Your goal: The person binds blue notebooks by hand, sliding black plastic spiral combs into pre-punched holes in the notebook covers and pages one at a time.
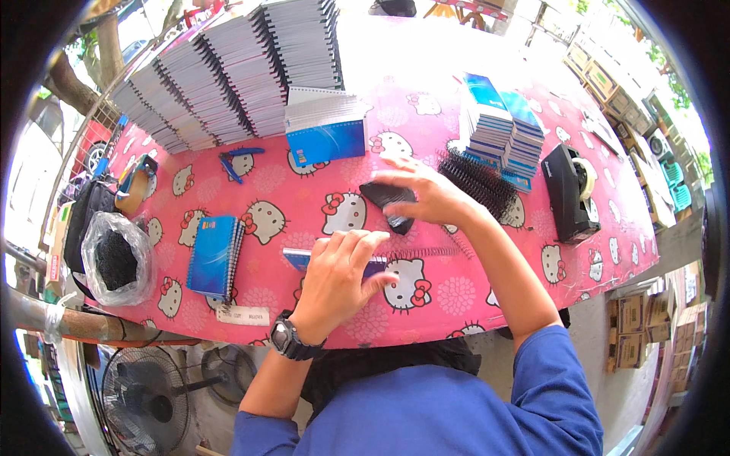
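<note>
My left hand (340, 272), with a black watch on its wrist, is closed over a small blue-covered notebook (297, 258) at the middle of the table. A thin dark spiral coil (426, 251) stretches from the notebook's right end across the tablecloth. My right hand (426, 191) is spread, fingers apart, over a dark, glossy, angular object (398, 224). Its kind I cannot make out, and the hand covers part of it; whether the fingers touch it I cannot tell. Beyond the right wrist lies a heap of black spiral coils (477, 182).
Tall stacks of spiral-bound books (228, 76) stand at the far left, with blue notebooks (327, 140) before them. More blue notebooks (498, 125) are piled far right, near a black tape dispenser (570, 194). Bound notebooks (213, 254) and a plastic bag (115, 258) lie left.
</note>
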### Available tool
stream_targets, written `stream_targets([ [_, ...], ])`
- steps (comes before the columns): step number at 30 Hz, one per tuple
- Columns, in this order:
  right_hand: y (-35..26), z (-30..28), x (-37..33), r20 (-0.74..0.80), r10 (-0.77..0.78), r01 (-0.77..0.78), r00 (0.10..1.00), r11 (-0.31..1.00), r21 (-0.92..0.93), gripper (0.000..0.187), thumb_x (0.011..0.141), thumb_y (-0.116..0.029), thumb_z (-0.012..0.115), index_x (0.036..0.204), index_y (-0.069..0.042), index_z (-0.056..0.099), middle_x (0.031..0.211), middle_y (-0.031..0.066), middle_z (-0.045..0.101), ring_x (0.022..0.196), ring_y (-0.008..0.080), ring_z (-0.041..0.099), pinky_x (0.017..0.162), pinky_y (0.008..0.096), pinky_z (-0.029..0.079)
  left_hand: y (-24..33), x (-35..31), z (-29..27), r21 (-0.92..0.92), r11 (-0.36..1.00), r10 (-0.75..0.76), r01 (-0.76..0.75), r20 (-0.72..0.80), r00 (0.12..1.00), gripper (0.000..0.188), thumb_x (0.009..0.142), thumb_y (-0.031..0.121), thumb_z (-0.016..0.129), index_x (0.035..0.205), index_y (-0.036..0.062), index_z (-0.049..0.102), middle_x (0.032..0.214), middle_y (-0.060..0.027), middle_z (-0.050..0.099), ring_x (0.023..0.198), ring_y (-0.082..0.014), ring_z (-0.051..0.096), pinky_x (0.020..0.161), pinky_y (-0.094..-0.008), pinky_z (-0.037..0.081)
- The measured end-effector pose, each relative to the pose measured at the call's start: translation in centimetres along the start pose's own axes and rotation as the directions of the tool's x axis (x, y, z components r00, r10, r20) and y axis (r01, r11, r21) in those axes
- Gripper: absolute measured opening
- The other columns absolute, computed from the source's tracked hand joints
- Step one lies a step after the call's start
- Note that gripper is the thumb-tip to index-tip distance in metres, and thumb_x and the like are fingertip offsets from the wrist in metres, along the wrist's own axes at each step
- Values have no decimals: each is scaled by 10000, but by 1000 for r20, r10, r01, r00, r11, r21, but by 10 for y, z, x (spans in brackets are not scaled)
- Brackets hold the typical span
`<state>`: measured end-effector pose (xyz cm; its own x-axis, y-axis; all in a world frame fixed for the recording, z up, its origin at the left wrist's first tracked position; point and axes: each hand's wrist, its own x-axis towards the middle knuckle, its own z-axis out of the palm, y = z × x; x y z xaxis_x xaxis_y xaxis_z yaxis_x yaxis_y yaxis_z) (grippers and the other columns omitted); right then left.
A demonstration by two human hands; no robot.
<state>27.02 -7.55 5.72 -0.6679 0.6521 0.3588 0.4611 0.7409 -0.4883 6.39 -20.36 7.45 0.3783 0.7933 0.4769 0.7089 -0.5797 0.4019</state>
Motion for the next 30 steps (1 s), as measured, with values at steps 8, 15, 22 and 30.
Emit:
stream_targets([
  [8, -14, 18, 17, 344, 162, -89, 925, 972, -218, 759, 568, -378, 804, 1253, -169, 553, 1283, 188, 477, 1119, 370, 470, 992, 443, 399, -3, -5, -5, -108, 994, -1, 2, 10, 1000, 203, 802, 231, 663, 951, 101, 616, 968, -58, 623, 969, -272, 549, 822, -384, 421],
  [15, -33, -6, -4, 83, 310, -321, 947, 903, 285, 400, 734, -358, 764, 1011, -77, 694, 997, 146, 633, 1019, 298, 557, 925, 395, 424, -12, -9, -14, 93, 995, -20, 32, -132, 991, 279, 691, 327, 750, 843, 117, 647, 958, -19, 616, 995, -213, 545, 974, -515, 261],
  [22, -46, 7, -38, 181, 186, -244, 966, 888, 389, 418, 777, -438, 696, 973, -69, 710, 1007, 137, 654, 1063, 270, 558, 949, 404, 400, -39, -23, -6, 59, 997, -53, 57, -71, 996, 279, 575, 298, 817, 712, 131, 640, 762, 29, 593, 887, -163, 542, 965, -500, 239],
  [30, -55, -7, -19, 206, 350, -393, 914, 890, 231, 380, 810, -365, 661, 994, -35, 704, 1061, 112, 663, 1118, 242, 536, 983, 382, 388, -42, -21, -3, 61, 997, -29, 42, -196, 980, 532, 557, 295, 847, 1004, 131, 610, 940, -18, 588, 934, -206, 551, 984, -509, 248],
])
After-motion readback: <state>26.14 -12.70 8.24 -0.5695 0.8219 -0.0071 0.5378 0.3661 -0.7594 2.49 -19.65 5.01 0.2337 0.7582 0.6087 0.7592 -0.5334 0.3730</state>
